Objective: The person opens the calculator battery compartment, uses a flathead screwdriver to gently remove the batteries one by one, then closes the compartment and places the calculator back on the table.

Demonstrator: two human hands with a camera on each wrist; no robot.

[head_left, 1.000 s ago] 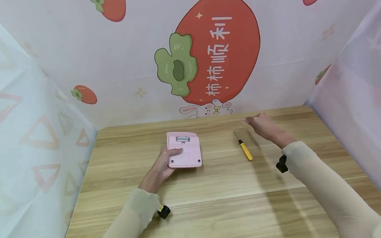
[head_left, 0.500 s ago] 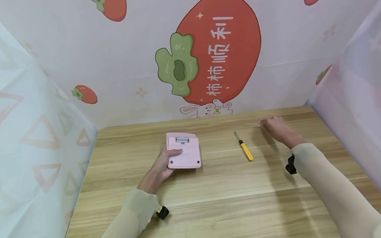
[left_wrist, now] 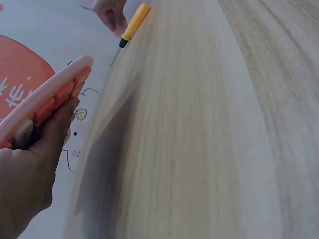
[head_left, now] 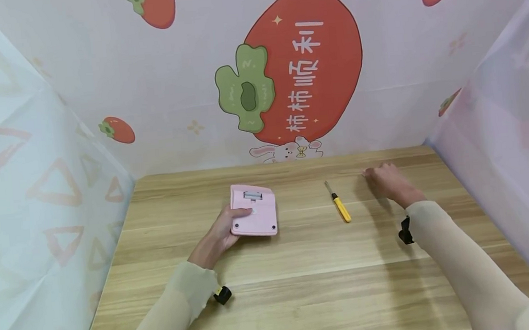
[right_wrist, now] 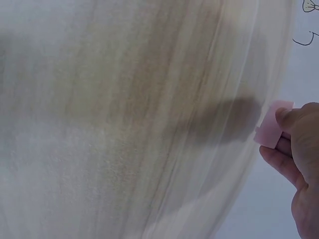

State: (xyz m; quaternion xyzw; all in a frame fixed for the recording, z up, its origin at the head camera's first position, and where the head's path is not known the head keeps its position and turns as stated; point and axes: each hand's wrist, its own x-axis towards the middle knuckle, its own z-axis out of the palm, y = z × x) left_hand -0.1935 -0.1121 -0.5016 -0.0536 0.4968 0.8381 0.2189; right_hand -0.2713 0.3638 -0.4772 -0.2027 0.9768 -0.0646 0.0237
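My left hand (head_left: pixel 221 231) grips a pink calculator (head_left: pixel 264 218), its back turned up and the thumb lying across it. A battery (head_left: pixel 252 195) shows in the uncovered compartment near the calculator's far edge. Orange keys (left_wrist: pixel 46 110) face down toward the fingers in the left wrist view. Over the right part of the table, my right hand (head_left: pixel 391 183) pinches a small pink battery cover (right_wrist: pixel 270 127) between thumb and fingers. Between the two hands lies a screwdriver (head_left: pixel 341 209) with a yellow handle, its metal tip pointing away from me.
The wooden table (head_left: pixel 303 296) ends at a white back wall cloth (head_left: pixel 170 89) printed with persimmons. Cloth walls also stand along the left and right sides. A black wrist camera (head_left: pixel 223 295) hangs under the left sleeve, another camera (head_left: pixel 405 230) under the right.
My right hand has moved to the right, away from the screwdriver, with the battery cover in it. The left hand has shifted the calculator very slightly toward me.
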